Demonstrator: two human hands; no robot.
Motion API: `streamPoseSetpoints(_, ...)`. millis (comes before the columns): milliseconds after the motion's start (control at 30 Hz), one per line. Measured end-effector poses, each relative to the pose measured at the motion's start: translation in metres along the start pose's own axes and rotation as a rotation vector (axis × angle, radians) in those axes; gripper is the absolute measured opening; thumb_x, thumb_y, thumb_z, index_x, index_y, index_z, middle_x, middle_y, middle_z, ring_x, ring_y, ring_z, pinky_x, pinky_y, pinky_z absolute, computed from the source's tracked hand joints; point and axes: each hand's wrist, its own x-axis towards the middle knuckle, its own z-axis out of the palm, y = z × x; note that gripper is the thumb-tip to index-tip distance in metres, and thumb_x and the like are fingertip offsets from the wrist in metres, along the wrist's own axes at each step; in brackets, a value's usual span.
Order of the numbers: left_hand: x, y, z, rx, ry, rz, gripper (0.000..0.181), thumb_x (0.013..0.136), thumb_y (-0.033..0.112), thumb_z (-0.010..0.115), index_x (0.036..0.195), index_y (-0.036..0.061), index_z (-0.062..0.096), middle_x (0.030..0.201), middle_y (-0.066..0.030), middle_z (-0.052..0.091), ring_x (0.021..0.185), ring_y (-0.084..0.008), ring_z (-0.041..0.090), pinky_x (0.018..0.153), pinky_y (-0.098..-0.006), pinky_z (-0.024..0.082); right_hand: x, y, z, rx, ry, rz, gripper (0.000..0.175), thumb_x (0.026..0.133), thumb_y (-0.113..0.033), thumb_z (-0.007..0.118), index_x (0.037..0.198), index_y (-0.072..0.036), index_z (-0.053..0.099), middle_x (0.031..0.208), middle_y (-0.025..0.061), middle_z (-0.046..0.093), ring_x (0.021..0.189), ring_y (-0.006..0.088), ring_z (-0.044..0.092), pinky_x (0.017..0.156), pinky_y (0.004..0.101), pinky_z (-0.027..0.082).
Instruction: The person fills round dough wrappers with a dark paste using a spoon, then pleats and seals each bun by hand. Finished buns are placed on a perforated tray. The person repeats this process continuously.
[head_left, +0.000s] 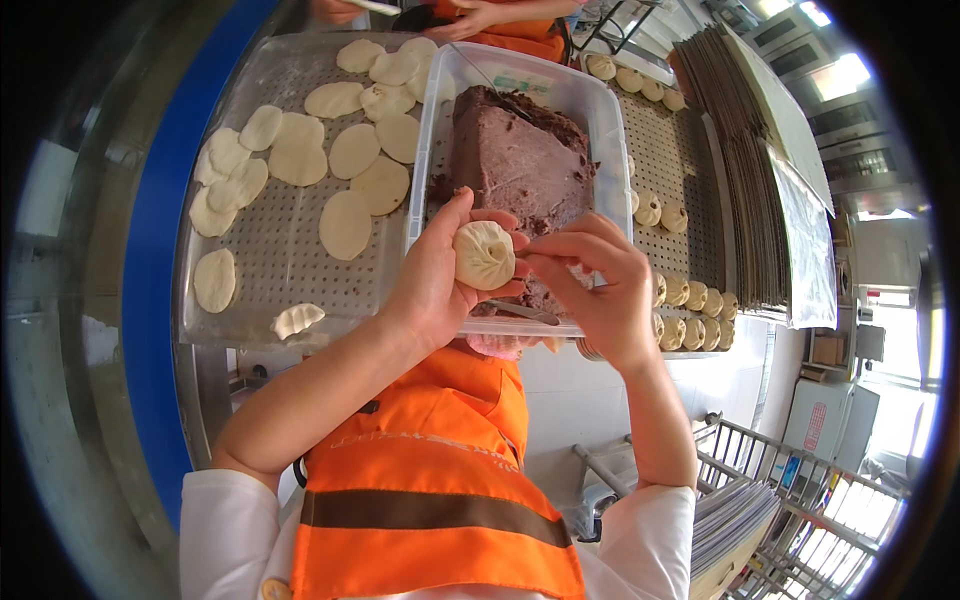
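A pleated, filled dough bun (484, 256) rests in my left hand (439, 274), its gathered top facing up with a small hole in the pleats. The fingers curl under and around it. Just right of the bun, my right hand (600, 281) has its thumb and index fingertips pinched together; whether something small is between them I cannot tell. Beneath both hands stands a clear plastic tub (618, 135) with a large block of dark reddish-brown filling paste (525, 161). A flat metal spatula (525, 311) lies at the tub's near end, partly covered by my hands.
Flat dough wrappers (356, 150) are spread over a perforated metal tray (292, 262) on the left, with a crimped dough piece (298, 320) near its front edge. Rows of finished buns (694, 296) sit on another perforated tray (667, 157) at right, beside stacked trays (739, 180). Another person's hand (469, 19) is opposite.
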Motion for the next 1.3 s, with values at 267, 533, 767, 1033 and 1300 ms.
streamPoseSetpoints(267,0.002,-0.009,0.001,-0.094,-0.018,-0.026,0.043,0.102,0.043,0.039,0.101,0.0066,0.062,0.096,-0.0065,0.065,0.088,-0.0183,0.065,0.078,-0.038,0.056,0.007,-0.015,0.013,-0.395,-0.005,-0.349,0.019,0.065,-0.006,0.077,0.082,-0.01,0.071,0.079,0.0017,0.059,0.073,0.021,0.056,0.062,0.0326,0.047)
streamPoseSetpoints(533,0.01,-0.012,0.006,-0.087,0.087,-0.13,0.048,0.102,0.047,0.036,0.101,0.0056,0.061,0.095,-0.0117,0.065,0.088,-0.0279,0.065,0.079,-0.0421,0.055,-0.009,-0.02,-0.007,-0.291,-0.047,-0.219,0.032,0.065,-0.012,0.077,0.096,-0.01,0.069,0.094,0.0051,0.06,0.086,0.0253,0.057,0.073,0.0375,0.048)
streamPoseSetpoints(767,0.018,-0.02,0.023,-0.083,-0.208,-0.225,0.057,0.099,0.057,0.034,0.122,0.0091,0.056,0.116,-0.0105,0.062,0.109,-0.0265,0.062,0.09,-0.0431,0.052,-0.01,-0.003,-0.008,-0.084,-0.118,-0.078,0.057,0.064,-0.013,0.078,0.118,-0.005,0.06,0.109,0.0124,0.06,0.101,0.0333,0.058,0.088,0.0416,0.049)
streamPoseSetpoints(1033,0.021,-0.014,0.022,0.485,-0.189,0.187,0.062,0.101,0.053,0.032,0.139,0.005,0.039,0.129,-0.017,0.057,0.107,-0.0292,0.061,0.094,-0.0421,0.049,-0.015,0.122,-0.109,0.022,0.216,0.334,0.059,0.074,-0.005,0.08,0.129,-0.011,0.058,0.119,0.0097,0.06,0.105,0.0198,0.061,0.087,0.03,0.055)
streamPoseSetpoints(1300,0.006,0.017,-0.005,0.427,-0.042,0.355,0.048,0.103,0.043,0.038,0.128,0.0039,0.047,0.105,-0.0152,0.064,0.088,-0.022,0.064,0.076,-0.0343,0.054,-0.031,0.297,-0.169,-0.36,0.31,0.679,0.06,0.069,-0.008,0.075,0.127,-0.01,0.061,0.129,0.0143,0.055,0.116,0.0313,0.057,0.097,0.039,0.048)
